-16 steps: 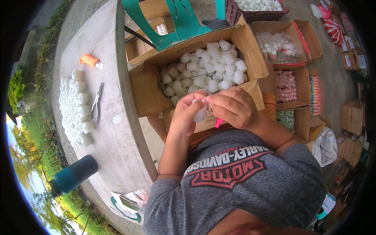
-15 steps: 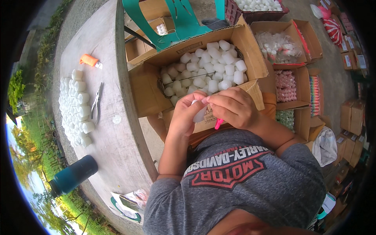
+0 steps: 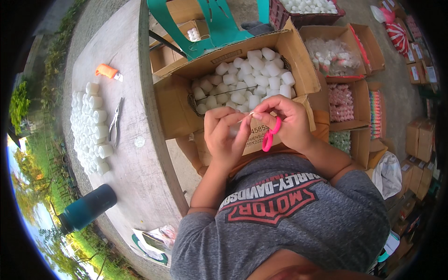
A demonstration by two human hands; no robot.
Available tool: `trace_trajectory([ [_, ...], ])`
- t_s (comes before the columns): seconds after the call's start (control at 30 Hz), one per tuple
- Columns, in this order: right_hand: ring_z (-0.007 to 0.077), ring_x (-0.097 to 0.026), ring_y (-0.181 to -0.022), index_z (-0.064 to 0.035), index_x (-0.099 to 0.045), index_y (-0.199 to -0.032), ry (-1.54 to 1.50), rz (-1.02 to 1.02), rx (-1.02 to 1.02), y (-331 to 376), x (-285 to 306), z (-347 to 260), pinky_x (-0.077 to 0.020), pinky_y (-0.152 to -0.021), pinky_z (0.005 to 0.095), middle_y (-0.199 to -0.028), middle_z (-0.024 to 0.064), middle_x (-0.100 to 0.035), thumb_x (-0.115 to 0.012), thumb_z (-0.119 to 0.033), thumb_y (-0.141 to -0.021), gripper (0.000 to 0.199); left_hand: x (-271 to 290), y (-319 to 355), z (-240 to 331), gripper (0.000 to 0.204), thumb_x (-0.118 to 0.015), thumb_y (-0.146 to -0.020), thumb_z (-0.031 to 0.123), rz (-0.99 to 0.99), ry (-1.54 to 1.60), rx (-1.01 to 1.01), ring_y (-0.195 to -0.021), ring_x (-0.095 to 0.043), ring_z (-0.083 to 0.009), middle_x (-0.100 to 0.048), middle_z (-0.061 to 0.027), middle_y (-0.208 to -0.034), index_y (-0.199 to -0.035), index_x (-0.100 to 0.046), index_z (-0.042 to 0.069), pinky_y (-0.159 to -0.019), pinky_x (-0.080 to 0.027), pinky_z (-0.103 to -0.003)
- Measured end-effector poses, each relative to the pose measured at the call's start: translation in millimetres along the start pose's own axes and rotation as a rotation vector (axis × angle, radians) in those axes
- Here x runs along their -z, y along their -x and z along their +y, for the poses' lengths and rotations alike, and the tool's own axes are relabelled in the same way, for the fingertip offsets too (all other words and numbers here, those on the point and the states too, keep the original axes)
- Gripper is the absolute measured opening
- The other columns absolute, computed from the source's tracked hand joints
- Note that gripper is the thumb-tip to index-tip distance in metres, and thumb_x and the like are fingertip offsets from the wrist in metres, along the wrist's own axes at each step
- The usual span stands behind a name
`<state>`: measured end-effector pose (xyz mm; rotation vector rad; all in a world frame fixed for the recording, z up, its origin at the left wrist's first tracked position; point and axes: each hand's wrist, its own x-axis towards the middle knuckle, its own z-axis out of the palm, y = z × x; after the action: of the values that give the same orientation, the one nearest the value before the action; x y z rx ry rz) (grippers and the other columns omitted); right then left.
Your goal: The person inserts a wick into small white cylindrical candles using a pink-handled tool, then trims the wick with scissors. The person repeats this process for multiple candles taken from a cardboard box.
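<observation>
In front of my chest, both hands meet at the fingertips over the near edge of a cardboard box (image 3: 170, 105). My left hand (image 3: 223, 135) is closed around a translucent white piece (image 3: 234, 132), mostly hidden by the fingers. A thin pale strand (image 3: 248, 115) spans the pinched fingertips of both hands. My right hand (image 3: 291, 122) is closed too, with the bright pink handle loops of what look like small scissors (image 3: 268, 141) hanging at its fingers; their blades are hidden. Inside the box lie many small white cylindrical cups (image 3: 238, 97) and a thin dark rod.
On the grey table (image 3: 140, 177) at left are clustered white cups (image 3: 88, 133), pliers (image 3: 115, 121), an orange-handled tool (image 3: 107, 71) and a dark teal bottle (image 3: 88, 208). A green plastic chair (image 3: 212, 44) stands behind the box. More filled cartons (image 3: 347, 109) line the right.
My left hand has turned, covering more of the white piece. My right hand has shifted and opened its palm side to view, so the pink loops now show more fully.
</observation>
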<state>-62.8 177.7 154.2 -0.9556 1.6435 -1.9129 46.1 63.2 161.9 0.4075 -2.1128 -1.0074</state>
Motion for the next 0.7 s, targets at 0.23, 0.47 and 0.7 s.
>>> trace_trajectory([
  [0.23, 0.0227, -0.061, -0.074, -0.0015, -0.063, -0.09, 0.343, 0.039, 0.277, -7, -5, 2, -0.05, -0.063, 0.0309, -0.084, 0.0095, -0.064, -0.07, 0.004, -0.074, 0.018, 0, 1, -15, 0.006, -0.066, -0.084, 0.007, -0.146, 0.534, 0.474, -0.08, -0.051, -0.0103, -0.054, -0.004, -0.092, -0.087, -0.066, 0.002, -0.067, -0.042, -0.022],
  [0.47, 0.0203, -0.063, -0.076, -0.001, -0.057, -0.095, 0.247, -0.013, 0.243, -13, -1, 6, -0.0516, -0.063, 0.0299, -0.095, 0.011, -0.059, -0.068, 0.002, -0.078, 0.02, 1, 0, -10, 0.006, -0.065, -0.082, 0.003, -0.151, 0.391, 0.383, -0.078, -0.052, -0.0115, -0.054, -0.0054, -0.089, -0.088, -0.066, 0.001, -0.064, -0.043, -0.022],
  [0.7, 0.0169, -0.065, -0.075, -0.001, -0.059, -0.092, 0.249, -0.12, 0.223, -13, 3, -5, -0.0523, -0.062, 0.0268, -0.089, 0.0098, -0.061, -0.068, -0.001, -0.08, 0.015, 5, -4, -8, 0.012, -0.068, -0.073, -0.001, -0.15, 0.113, 0.131, -0.078, -0.054, -0.0173, -0.055, -0.0079, -0.087, -0.084, -0.065, 0.002, -0.066, -0.044, -0.027],
])
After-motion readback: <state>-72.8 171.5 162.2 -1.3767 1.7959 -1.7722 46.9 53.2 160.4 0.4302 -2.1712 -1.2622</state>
